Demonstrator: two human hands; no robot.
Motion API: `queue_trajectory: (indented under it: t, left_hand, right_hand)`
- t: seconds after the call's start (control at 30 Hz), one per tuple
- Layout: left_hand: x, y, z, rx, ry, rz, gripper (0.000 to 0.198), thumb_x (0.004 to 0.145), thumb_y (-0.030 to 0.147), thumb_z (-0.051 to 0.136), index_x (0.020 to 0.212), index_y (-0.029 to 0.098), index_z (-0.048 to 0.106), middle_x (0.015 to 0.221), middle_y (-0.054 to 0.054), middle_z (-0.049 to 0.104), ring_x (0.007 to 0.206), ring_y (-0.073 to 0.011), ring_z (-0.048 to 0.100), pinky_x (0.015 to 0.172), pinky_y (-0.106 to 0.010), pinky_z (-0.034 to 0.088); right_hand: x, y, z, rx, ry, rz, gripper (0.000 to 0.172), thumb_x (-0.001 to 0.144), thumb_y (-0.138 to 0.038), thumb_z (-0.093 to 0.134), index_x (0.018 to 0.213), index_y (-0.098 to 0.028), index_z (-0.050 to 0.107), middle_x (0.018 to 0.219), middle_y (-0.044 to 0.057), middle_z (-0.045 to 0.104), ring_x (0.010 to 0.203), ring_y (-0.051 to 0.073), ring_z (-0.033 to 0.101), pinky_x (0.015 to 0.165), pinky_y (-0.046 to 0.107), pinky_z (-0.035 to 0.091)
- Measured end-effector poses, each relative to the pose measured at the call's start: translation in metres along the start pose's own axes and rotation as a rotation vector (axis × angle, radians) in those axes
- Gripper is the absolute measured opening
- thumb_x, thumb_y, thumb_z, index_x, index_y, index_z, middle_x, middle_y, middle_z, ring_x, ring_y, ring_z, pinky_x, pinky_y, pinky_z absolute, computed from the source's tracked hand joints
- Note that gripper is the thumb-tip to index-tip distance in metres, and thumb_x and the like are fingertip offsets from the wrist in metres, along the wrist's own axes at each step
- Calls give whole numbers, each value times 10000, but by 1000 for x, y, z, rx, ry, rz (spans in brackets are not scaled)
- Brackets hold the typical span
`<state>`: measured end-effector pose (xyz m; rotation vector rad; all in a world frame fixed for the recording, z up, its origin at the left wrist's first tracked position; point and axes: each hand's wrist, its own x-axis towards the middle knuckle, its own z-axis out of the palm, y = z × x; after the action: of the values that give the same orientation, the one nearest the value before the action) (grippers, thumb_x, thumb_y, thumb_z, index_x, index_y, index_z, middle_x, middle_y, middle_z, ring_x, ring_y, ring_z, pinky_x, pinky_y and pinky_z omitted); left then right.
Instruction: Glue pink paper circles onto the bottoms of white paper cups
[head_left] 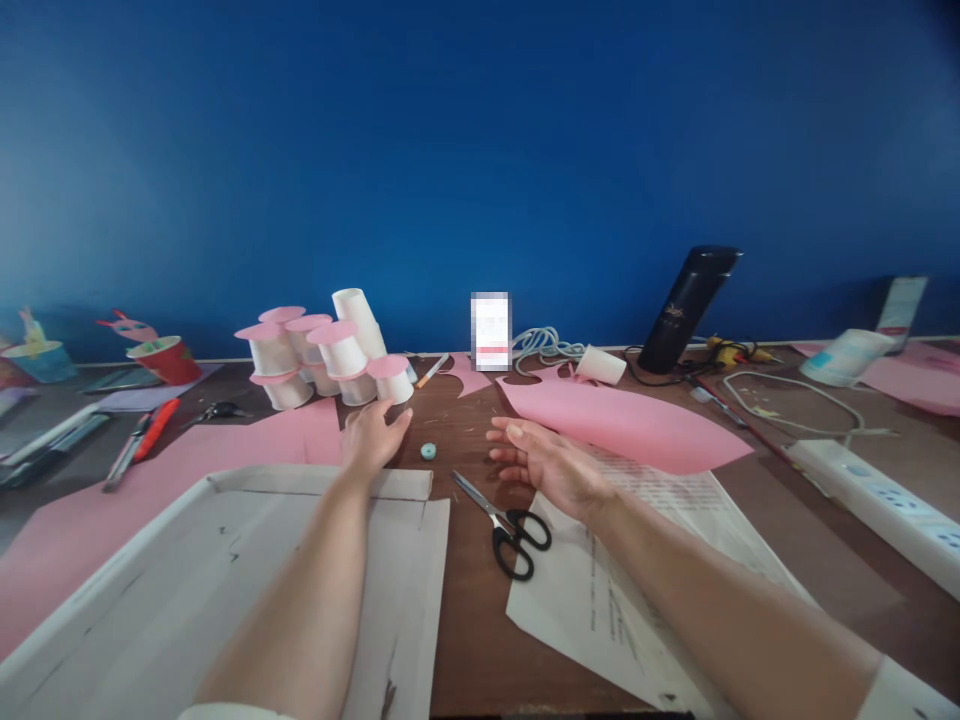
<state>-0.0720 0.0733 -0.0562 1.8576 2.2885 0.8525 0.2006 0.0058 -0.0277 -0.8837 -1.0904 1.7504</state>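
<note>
My left hand (373,438) is open, fingers loosely bent, just in front of a white paper cup (393,384) with a pink disc on top. Beside that cup stand several stacked paper cups (345,356) with pink paper discs. My right hand (551,465) is open too, palm turned inward with nothing in it, near a curled pink paper sheet (622,420). Between the hands lies a small light-blue round object (428,451). Black-handled scissors (510,530) rest nearer to me, partly over a printed paper sheet (600,600).
A large white sheet (262,570) lies under my left arm. At left are a utility knife (127,450) and a red cup (166,360). A black bottle (682,310), a tipped paper cup (602,366) and a white power strip (877,505) are to the right. A phone (491,332) stands by the wall.
</note>
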Motion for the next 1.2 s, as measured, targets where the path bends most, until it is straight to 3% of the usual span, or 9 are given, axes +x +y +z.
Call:
queue_trajectory:
  t: [0.2,0.43,0.6,1.2]
  left_hand:
    - [-4,6,-2,129,-89,80,505,818,542,480,1235,275,580,1282,-68,611,1181,-372,496,941,-483,378]
    - [-9,13,-6,133,18,117,444,835,527,466,1151,272,644,1239,-53,639,1169,-352,486,947,-462,372]
    - [-9,19,-7,133,-37,232,450,856,523,439,1195,293,625,1207,-55,654,1189,-325,482,976,-482,342]
    - [5,10,0,223,-120,127,598,860,583,349,1354,271,473,1412,-48,497,1276,-369,384,986,-563,336]
  right_hand:
    - [-1,1,0,-20,-20,-1,398,828,-408,650,1175,-218,602,1203,93,621,967,175,620,716,261,550]
    - [-2,0,1,-62,-34,7,409,835,-410,644,1188,-210,586,1198,93,621,951,161,620,720,250,540]
    - [-2,0,3,-81,-45,18,429,828,-412,651,1195,-201,580,1174,96,627,924,159,620,703,252,538]
    - [-3,-1,3,-135,-71,22,469,833,-441,635,1215,-186,542,1183,106,598,933,155,610,685,236,518]
